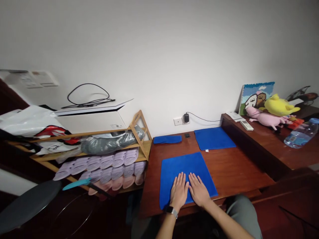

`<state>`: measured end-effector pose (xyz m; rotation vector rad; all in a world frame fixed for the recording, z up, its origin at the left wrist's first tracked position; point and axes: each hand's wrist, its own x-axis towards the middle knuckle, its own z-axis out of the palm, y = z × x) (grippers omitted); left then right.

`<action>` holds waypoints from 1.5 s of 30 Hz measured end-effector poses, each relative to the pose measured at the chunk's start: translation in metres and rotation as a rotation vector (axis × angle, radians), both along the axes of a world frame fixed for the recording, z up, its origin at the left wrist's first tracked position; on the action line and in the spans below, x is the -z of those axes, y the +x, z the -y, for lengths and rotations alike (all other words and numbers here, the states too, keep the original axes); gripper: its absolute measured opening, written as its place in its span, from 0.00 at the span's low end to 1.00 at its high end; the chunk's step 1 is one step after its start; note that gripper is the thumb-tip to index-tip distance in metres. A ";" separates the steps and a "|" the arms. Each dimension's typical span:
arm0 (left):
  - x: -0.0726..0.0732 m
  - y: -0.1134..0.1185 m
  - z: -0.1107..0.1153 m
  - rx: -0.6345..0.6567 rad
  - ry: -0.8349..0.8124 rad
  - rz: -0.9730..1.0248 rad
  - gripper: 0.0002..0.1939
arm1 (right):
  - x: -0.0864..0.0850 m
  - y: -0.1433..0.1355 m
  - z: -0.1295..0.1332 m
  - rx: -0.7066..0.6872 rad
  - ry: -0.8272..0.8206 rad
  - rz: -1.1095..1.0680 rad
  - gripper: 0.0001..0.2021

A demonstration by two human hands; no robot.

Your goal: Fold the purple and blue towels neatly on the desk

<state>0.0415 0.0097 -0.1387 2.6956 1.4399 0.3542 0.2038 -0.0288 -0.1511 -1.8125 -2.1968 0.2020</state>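
A blue cloth lies spread flat near the front edge of the wooden desk. On its lower part rests my left hand, palm down with fingers stretched out. Close beside it, my right hand also lies flat on the cloth, fingers extended. Neither hand grips anything. Farther back to the right is a second flat blue cloth with a small white tag at its near edge. A narrow folded blue cloth sits at the back left of the desk.
A shoe rack with several slippers stands left, a white box on top. On the raised right surface are a water bottle, plush toys, a remote and a picture. A charger is plugged into the wall.
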 end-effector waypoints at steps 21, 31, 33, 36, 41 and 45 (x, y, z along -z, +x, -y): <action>-0.006 0.021 -0.003 0.024 -0.027 0.007 0.31 | -0.012 -0.001 -0.015 0.041 -0.049 0.012 0.31; 0.005 -0.057 -0.012 -0.155 0.030 -0.004 0.34 | 0.004 0.051 -0.007 0.260 -0.063 0.005 0.35; 0.005 -0.068 -0.014 -0.177 0.036 -0.010 0.34 | 0.004 0.059 -0.006 0.265 -0.076 0.014 0.36; 0.001 -0.067 -0.017 -0.177 0.019 -0.020 0.36 | -0.001 0.058 -0.009 0.268 -0.098 0.024 0.37; -0.014 -0.010 -0.020 -0.028 -0.010 0.032 0.34 | -0.013 0.031 -0.025 0.157 -0.009 -0.014 0.34; -0.013 0.041 -0.017 0.075 -0.061 0.072 0.32 | -0.014 0.012 -0.034 0.033 -0.042 0.013 0.32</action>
